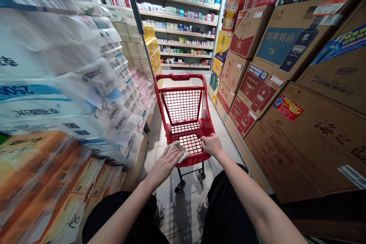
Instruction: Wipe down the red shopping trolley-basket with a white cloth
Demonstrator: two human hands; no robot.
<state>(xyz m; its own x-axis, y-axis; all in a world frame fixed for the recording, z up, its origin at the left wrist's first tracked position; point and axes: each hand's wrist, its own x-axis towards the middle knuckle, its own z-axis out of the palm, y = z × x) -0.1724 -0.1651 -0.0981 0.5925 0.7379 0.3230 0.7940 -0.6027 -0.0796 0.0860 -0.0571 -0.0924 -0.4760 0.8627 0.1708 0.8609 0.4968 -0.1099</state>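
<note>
View: head, angled down past the forearms
Cart: red wire shopping cart point(183, 103), parked on tile floor point(168, 213)
Left hand point(165, 164): pressed over crumpled white cloth point(179, 151) on the rear rim
Right hand point(211, 145): clasped around the rear rim
Writing: "T6" printed on brown cartons point(288, 47), right of the cart

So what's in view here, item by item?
cart: one, red, straight ahead in the aisle
cloth: one, off-white, on the cart's near rim
packs: many, white and blue, stacked left
boxes: many, orange, stacked lower left
cartons: many, brown, stacked right
shelves: several, white, at the aisle's far end
left hand: one, bare, on the cloth
right hand: one, bare, on the cart's rim
</note>
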